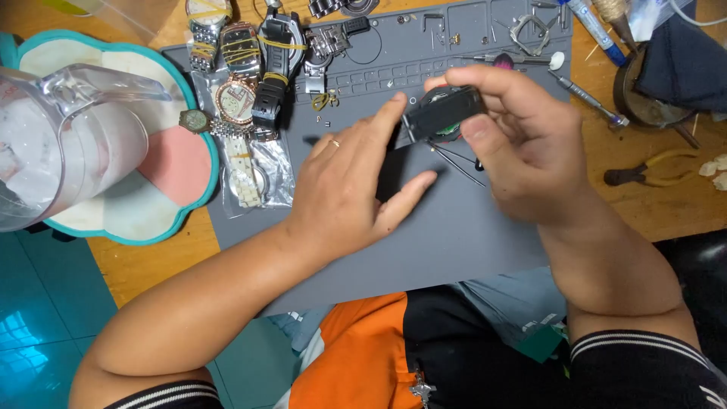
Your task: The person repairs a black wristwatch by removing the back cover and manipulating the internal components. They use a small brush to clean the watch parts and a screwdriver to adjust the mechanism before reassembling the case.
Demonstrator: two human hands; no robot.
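Note:
My right hand (522, 144) is closed around a small black watch case (443, 113) and holds it above the grey work mat (454, 227). My left hand (348, 182) lies flat on the mat just left of it, fingers spread, the index fingertip reaching the case's left edge. A ring sits on one left finger. Thin tweezers (458, 159) lie on the mat under the case.
Several wristwatches (242, 83), some in clear bags, lie at the mat's upper left. A clear plastic jug (68, 144) stands on a teal tray (182, 189) at left. Screwdrivers (587, 95), pliers (644, 173) and a dark round holder (644, 98) lie at right.

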